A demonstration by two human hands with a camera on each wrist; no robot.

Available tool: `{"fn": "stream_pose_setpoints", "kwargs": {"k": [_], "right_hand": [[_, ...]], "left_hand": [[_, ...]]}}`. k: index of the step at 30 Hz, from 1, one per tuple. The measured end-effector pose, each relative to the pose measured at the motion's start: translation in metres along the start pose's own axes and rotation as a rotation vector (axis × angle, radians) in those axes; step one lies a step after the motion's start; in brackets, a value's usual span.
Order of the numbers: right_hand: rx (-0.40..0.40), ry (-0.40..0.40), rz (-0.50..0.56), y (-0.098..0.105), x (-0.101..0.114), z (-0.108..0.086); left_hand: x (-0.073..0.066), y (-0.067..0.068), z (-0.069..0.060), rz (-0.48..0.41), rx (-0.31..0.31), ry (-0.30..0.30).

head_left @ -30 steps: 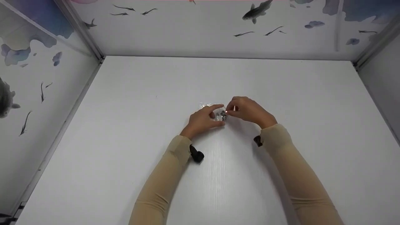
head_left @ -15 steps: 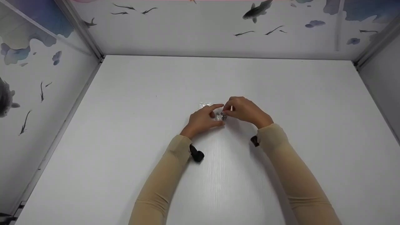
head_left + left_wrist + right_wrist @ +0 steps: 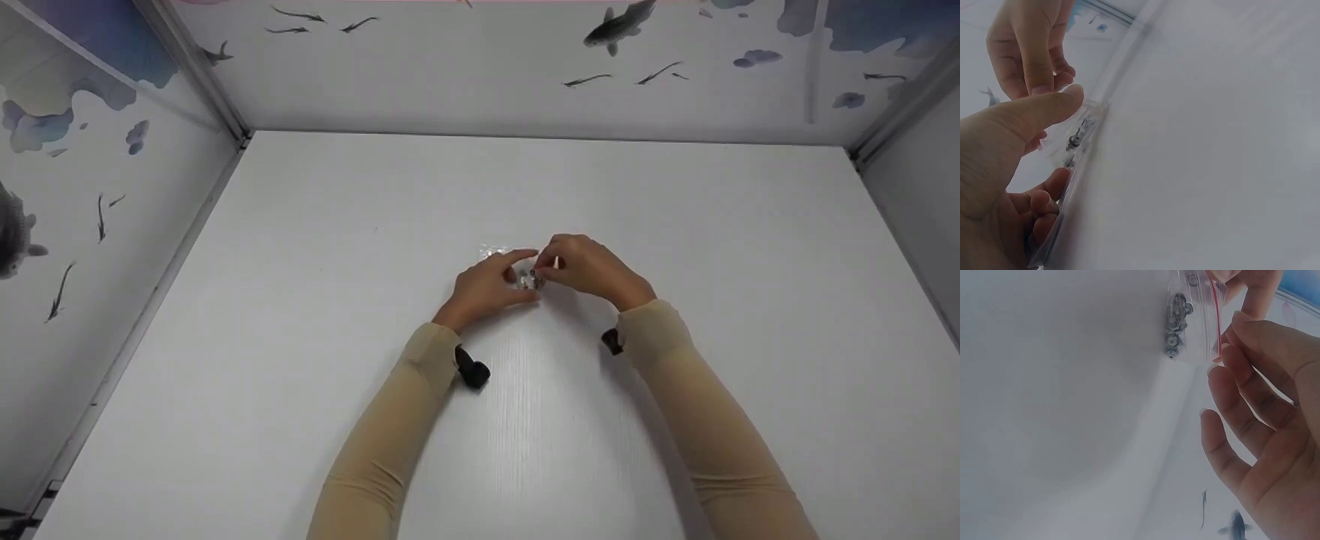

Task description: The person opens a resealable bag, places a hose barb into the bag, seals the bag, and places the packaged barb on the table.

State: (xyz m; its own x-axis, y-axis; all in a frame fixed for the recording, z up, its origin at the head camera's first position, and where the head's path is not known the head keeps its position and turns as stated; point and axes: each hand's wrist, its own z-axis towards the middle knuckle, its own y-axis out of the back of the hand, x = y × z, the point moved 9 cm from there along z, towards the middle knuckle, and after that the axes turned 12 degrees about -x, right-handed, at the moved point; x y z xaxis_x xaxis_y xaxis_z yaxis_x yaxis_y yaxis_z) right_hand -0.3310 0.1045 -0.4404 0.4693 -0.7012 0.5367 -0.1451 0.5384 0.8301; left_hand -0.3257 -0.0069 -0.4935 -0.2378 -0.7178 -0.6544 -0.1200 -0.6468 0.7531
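A clear zip-lock bag (image 3: 1202,332) with a red seal line stands tilted between the two hands. Small metal hardware pieces (image 3: 1176,318), resembling screws or nuts, lie bunched along its lower side. My left hand (image 3: 484,289) holds the bag between thumb and fingers; in the left wrist view its thumb (image 3: 1061,107) lies across the bag's upper part. At the red-lined edge, my right hand (image 3: 592,266) pinches the bag with thumb and index finger, its other fingers loosely bent. Fingers partly hide the seal.
Clear plastic (image 3: 491,250) shows just beyond the left hand; whether it belongs to the same bag I cannot tell. A white table (image 3: 300,375) lies under both hands. Panels with fish prints (image 3: 615,30) border the back and left side.
My right hand has shifted slightly left, closer to the bag, and its fingertips now cover more of the bag's edge. The left hand has stayed in place.
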Motion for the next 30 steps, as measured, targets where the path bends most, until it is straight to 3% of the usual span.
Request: {"fn": "stream_pose_setpoints", "kwargs": {"k": [9,13,16,25,30], "right_hand": [[-0.094,-0.144,0.027,0.009,-0.015,-0.011],[-0.116,-0.189,0.027,0.010,-0.019,-0.019],[-0.094,-0.209,0.021,0.005,-0.020,-0.024],[0.033,-0.230,0.051,-0.014,-0.007,-0.035],[0.077,-0.257,0.068,-0.025,-0.004,-0.037]], "left_hand": [[-0.004,0.000,0.003,-0.035,0.023,-0.001],[-0.002,0.003,0.006,-0.054,0.043,0.034],[0.000,0.006,0.009,-0.071,0.061,0.059],[-0.004,0.011,0.015,-0.115,0.124,0.019],[-0.010,0.015,0.021,-0.028,0.111,0.002]]}}
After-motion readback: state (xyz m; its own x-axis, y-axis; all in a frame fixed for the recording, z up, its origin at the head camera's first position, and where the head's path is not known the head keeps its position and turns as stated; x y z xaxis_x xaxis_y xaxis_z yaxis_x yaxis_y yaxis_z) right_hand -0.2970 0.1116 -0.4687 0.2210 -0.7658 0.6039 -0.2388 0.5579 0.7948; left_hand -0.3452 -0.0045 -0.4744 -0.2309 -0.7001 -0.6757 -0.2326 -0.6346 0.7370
